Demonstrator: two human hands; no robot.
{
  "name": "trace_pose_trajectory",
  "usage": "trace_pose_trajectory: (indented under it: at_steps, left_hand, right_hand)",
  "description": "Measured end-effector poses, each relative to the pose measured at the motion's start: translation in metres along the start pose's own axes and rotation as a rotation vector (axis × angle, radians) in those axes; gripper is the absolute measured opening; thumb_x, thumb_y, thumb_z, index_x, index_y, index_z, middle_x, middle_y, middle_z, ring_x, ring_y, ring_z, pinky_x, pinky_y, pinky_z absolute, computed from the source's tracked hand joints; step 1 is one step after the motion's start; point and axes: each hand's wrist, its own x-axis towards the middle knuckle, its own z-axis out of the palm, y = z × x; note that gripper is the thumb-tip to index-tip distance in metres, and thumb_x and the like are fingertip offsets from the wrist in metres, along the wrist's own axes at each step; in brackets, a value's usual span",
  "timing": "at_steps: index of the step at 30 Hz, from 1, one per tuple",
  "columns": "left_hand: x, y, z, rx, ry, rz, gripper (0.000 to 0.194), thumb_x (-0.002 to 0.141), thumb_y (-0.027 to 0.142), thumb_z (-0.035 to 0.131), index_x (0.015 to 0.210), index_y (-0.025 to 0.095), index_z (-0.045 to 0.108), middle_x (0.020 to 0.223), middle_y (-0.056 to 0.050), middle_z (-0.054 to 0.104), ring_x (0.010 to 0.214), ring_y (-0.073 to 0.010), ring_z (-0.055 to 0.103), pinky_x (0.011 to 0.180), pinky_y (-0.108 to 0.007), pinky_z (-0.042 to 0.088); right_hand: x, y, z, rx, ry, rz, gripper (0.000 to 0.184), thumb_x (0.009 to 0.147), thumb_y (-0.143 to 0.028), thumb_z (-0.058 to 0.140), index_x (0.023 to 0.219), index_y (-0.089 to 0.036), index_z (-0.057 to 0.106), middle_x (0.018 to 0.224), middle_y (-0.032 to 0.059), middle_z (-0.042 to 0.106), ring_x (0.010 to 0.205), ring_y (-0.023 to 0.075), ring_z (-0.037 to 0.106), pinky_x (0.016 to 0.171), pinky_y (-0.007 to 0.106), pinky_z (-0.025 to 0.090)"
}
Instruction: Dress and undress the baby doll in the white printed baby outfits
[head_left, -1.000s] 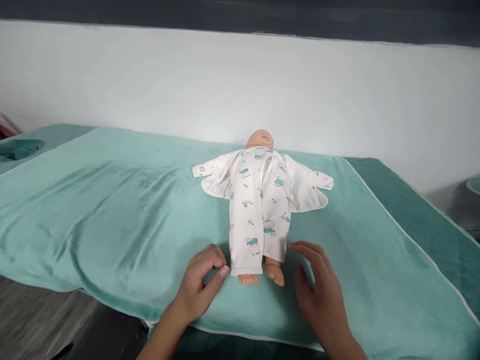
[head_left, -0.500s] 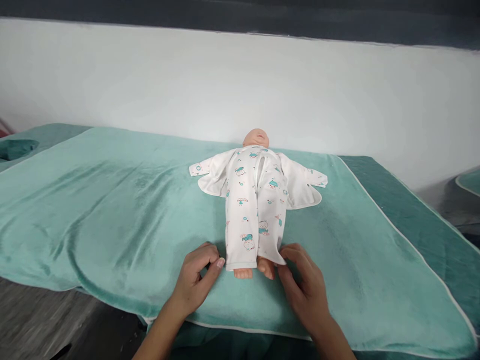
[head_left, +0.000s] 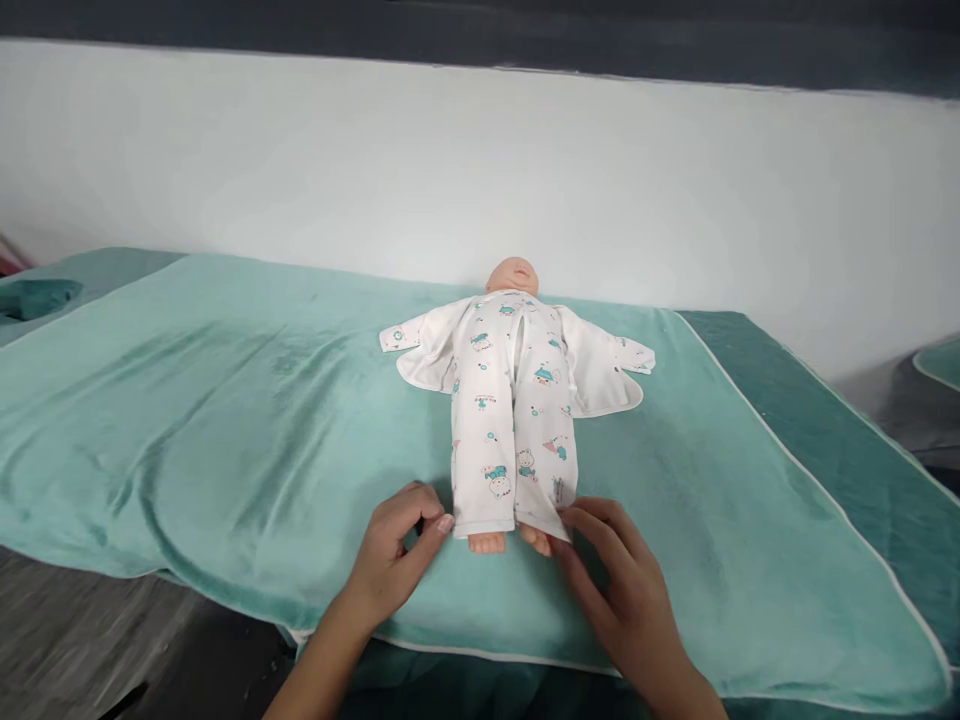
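A baby doll [head_left: 513, 272] lies on its back on the bed, head toward the wall. White baby trousers [head_left: 484, 430] with a teal and pink cartoon print stretch from near its neck to its ankles. The doll's toes [head_left: 487, 543] stick out below the hems. A white baby jacket [head_left: 607, 375] with spread sleeves lies under the trousers on both sides. My left hand [head_left: 401, 550] is closed, thumb and forefinger pinched at the outer corner of the left hem. My right hand [head_left: 619, 585] pinches the outer corner of the right hem, drawing it outward.
A light teal plush blanket [head_left: 247, 420] with wrinkles on its left part covers the bed. Darker teal cover [head_left: 840, 430] shows at the right side. A white wall [head_left: 300, 160] stands behind the bed. Dark floor [head_left: 90, 640] shows at lower left.
My right hand has moved slightly right and toward me, pulling the right trouser leg wider and straighter. My left hand has barely moved. The doll lies as before.
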Motion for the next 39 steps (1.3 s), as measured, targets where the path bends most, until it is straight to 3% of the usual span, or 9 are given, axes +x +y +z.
trace_pose_trajectory:
  at_steps: [5, 9, 14, 19, 25, 31, 39]
  left_hand:
    - [0.002, 0.004, 0.000, -0.036, -0.031, 0.020, 0.010, 0.094, 0.029, 0.066, 0.095, 0.019, 0.066, 0.073, -0.001, 0.059, 0.070, -0.0142, 0.056, 0.066, -0.027, 0.045]
    - [0.003, 0.002, 0.000, -0.030, -0.024, 0.063, 0.012, 0.092, 0.029, 0.069, 0.100, 0.020, 0.067, 0.074, 0.000, 0.061, 0.070, -0.0140, 0.057, 0.066, -0.026, 0.047]
    - [0.007, 0.003, 0.002, 0.125, -0.050, 0.189, 0.031, 0.087, 0.036, 0.076, 0.113, 0.022, 0.067, 0.087, -0.004, 0.069, 0.071, -0.0149, 0.061, 0.070, -0.031, 0.049]
    - [0.010, 0.006, 0.006, 0.218, -0.042, 0.267, 0.028, 0.086, 0.030, 0.078, 0.112, 0.023, 0.069, 0.095, -0.005, 0.073, 0.072, -0.0144, 0.063, 0.072, -0.031, 0.049]
    - [0.005, 0.005, 0.006, 0.128, 0.061, 0.215, 0.025, 0.088, 0.024, 0.075, 0.112, 0.021, 0.070, 0.099, -0.008, 0.072, 0.081, -0.0159, 0.067, 0.073, -0.030, 0.056]
    - [0.002, 0.004, 0.008, 0.061, 0.152, 0.224, 0.023, 0.087, 0.019, 0.075, 0.109, 0.022, 0.071, 0.097, -0.008, 0.073, 0.085, -0.0180, 0.069, 0.073, -0.031, 0.058]
    - [0.001, 0.003, 0.008, 0.024, 0.172, 0.205, 0.026, 0.085, 0.018, 0.076, 0.110, 0.023, 0.073, 0.097, -0.007, 0.073, 0.084, -0.0173, 0.069, 0.072, -0.030, 0.058]
  right_hand:
    - [0.005, -0.013, -0.005, 0.045, 0.003, -0.068, 0.022, 0.094, -0.007, 0.059, 0.109, -0.022, 0.063, 0.093, 0.0059, 0.066, 0.080, 0.0169, 0.064, 0.066, 0.030, 0.054]
    - [0.005, -0.018, -0.011, 0.088, 0.049, -0.082, 0.024, 0.092, -0.004, 0.058, 0.107, -0.022, 0.062, 0.090, 0.0051, 0.065, 0.078, 0.0162, 0.063, 0.064, 0.029, 0.053]
    - [-0.002, -0.012, -0.003, 0.074, -0.025, -0.009, 0.018, 0.095, -0.010, 0.059, 0.108, -0.022, 0.061, 0.095, 0.0061, 0.065, 0.083, 0.0171, 0.065, 0.069, 0.030, 0.056]
    - [-0.006, -0.011, 0.013, 0.031, -0.052, 0.036, 0.032, 0.095, -0.018, 0.064, 0.126, -0.023, 0.060, 0.107, 0.0085, 0.062, 0.092, 0.0185, 0.067, 0.076, 0.031, 0.059]
    - [0.001, -0.022, 0.014, 0.063, 0.056, 0.046, 0.016, 0.094, -0.009, 0.061, 0.102, -0.023, 0.059, 0.094, 0.0032, 0.061, 0.082, 0.0140, 0.064, 0.070, 0.024, 0.055]
    - [0.006, -0.031, 0.000, 0.063, 0.145, 0.020, 0.020, 0.092, -0.007, 0.061, 0.103, -0.024, 0.059, 0.091, 0.0027, 0.061, 0.079, 0.0148, 0.063, 0.066, 0.026, 0.053]
    - [0.007, -0.028, 0.009, 0.008, 0.119, 0.045, 0.016, 0.095, -0.009, 0.061, 0.104, -0.023, 0.060, 0.093, 0.0034, 0.061, 0.082, 0.0153, 0.062, 0.069, 0.027, 0.053]
